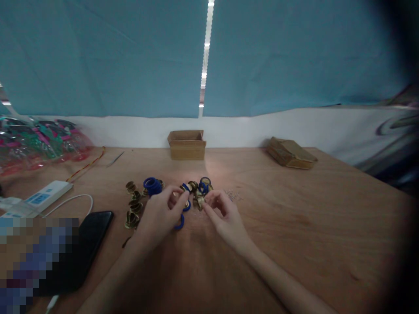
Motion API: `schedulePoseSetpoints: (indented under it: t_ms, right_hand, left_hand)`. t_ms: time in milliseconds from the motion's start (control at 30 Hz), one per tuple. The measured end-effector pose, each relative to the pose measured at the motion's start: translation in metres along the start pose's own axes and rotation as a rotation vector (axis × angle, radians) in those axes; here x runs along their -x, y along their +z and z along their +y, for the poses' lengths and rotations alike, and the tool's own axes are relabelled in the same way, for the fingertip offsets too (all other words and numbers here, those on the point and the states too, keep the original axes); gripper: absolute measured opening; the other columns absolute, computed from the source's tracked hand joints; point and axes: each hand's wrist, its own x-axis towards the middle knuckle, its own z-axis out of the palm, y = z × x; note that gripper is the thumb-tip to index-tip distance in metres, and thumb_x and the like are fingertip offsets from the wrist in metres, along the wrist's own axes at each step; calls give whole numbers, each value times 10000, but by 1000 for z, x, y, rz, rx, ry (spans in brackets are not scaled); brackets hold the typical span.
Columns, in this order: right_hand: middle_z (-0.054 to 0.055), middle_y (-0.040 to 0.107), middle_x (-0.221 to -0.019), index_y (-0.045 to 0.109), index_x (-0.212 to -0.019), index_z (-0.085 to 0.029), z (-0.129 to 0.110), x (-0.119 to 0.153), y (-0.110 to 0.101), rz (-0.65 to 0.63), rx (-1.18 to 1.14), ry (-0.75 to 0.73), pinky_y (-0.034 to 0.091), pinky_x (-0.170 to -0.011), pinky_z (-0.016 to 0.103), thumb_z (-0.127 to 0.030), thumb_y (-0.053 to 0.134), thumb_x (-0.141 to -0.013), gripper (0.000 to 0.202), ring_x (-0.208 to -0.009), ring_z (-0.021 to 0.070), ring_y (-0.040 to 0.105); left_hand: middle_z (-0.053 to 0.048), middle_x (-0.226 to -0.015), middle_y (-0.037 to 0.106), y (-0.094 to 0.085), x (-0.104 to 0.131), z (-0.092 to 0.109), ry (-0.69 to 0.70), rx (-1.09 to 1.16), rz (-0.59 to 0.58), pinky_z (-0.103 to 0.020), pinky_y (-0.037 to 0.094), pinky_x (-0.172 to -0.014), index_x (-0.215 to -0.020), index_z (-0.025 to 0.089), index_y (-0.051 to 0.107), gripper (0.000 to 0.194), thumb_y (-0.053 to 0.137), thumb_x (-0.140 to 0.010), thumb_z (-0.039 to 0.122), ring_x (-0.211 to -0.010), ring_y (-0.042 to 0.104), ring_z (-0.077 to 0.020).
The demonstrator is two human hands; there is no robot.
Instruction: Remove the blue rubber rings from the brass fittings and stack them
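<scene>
My left hand (165,208) is closed in a pinch beside a small pile of blue rings and gold-coloured pieces; whatever is between its fingertips is too small to make out. With thumb and forefinger, my right hand (225,216) pinches a shiny gold-coloured piece (199,201) at the pile's near edge. Blue rings and gold discs (205,184) lie just behind the fingertips. A loose blue ring (180,223) rests below my left fingers. Behind that hand stands a stack of blue rings (152,186), and curved gold-coloured pieces (132,219) form a column to its left.
Tiny clear bits (233,195) are scattered right of the pile. An open cardboard box (187,151) and a flattish one (291,153) sit at the back. On the left are a black phone (94,231), a white power strip (46,195), a cable and plastic-wrapped items (42,141).
</scene>
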Motion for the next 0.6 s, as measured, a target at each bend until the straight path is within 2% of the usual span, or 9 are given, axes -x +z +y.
schedulePoseSetpoints:
  t_ms: [67, 167, 267, 333, 400, 467, 600]
  right_hand:
    - [14, 564, -803, 530, -873, -209, -2, 5, -1, 15, 220, -175, 447, -659, 292, -172, 547, -865, 42, -720, 146, 537]
    - [42, 611, -872, 535, -962, -209, -2, 10, -3, -86, 427, -420, 470, -715, 327, -110, 513, -870, 137, -805, 179, 552]
    - [55, 638, -934, 523, -1038, -211, -3, 12, -3, -184, 517, -546, 485, -773, 360, -77, 508, -861, 222, -886, 205, 550]
    - [76, 625, -1006, 501, -1093, -205, -4, 12, -3, -165, 524, -571, 484, -820, 377, -83, 533, -846, 277, -957, 219, 548]
    - [99, 593, -1067, 478, -1133, -193, -5, 11, -4, -93, 514, -561, 470, -863, 390, -98, 556, -831, 326, -1017, 229, 539]
    - [107, 574, -1062, 477, -1127, -182, -6, 9, -5, -15, 509, -476, 467, -850, 383, -119, 557, -830, 314, -1006, 229, 543]
    - [43, 579, -845, 515, -945, -182, -2, 4, -5, -31, 474, -157, 460, -641, 286, -169, 522, -857, 89, -744, 166, 564]
  left_hand:
    - [-33, -732, 679, 21, 9, 3, -14, 221, -130, -250, 461, -560, -909, 185, 658, 329, 457, -887, 444, -614, 620, -163]
    - [-53, -839, 689, 42, 16, -3, -88, 554, -192, -260, 491, -705, -859, 163, 667, 363, 453, -898, 453, -795, 636, -178]
    - [-57, -890, 689, 49, 16, -10, -176, 806, -236, -277, 478, -801, -910, 145, 682, 368, 549, -845, 481, -891, 621, -191]
    - [-69, -935, 685, 49, 14, -12, -217, 934, -292, -290, 480, -814, -977, 138, 675, 373, 586, -828, 469, -913, 622, -197]
    - [-89, -1019, 673, 47, 12, -12, -236, 1022, -325, -306, 488, -826, -1067, 140, 646, 378, 603, -831, 432, -945, 623, -205]
    - [-107, -1110, 649, 45, 12, -11, -218, 1068, -319, -323, 496, -847, -1143, 149, 610, 391, 598, -844, 401, -989, 617, -215]
    - [-121, -1213, 607, 44, 13, -10, -152, 1048, -298, -344, 490, -905, -1195, 158, 576, 396, 586, -858, 366, -1089, 584, -236]
